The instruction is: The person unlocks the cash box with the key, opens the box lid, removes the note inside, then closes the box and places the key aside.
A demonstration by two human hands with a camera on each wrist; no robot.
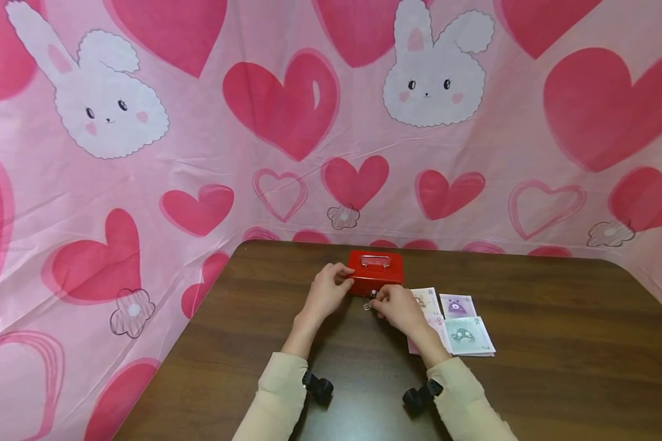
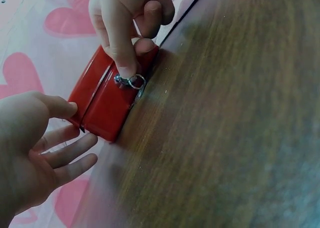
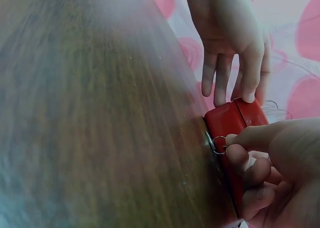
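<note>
A small red cash box [image 1: 376, 279] with a metal carry handle [image 1: 375, 261] on its lid stands with the lid down near the table's far edge. My left hand [image 1: 324, 293] rests against its left end. The thumb and fingertips touch the lid edge and side, with the other fingers loosely extended in the left wrist view. At the front lock, the right hand [image 1: 401, 307] pinches a small key between thumb and index finger. Most of that key is hidden by the fingertips. A key ring [image 2: 137, 81] hangs from it, with more metal dangling below.
Several play banknotes [image 1: 467, 335] with cartoon creatures lie in piles to the right of the box, partly under the right forearm. The brown wooden table [image 1: 563, 343] reaches back to a pink cloth [image 1: 287, 37] printed with hearts and rabbits.
</note>
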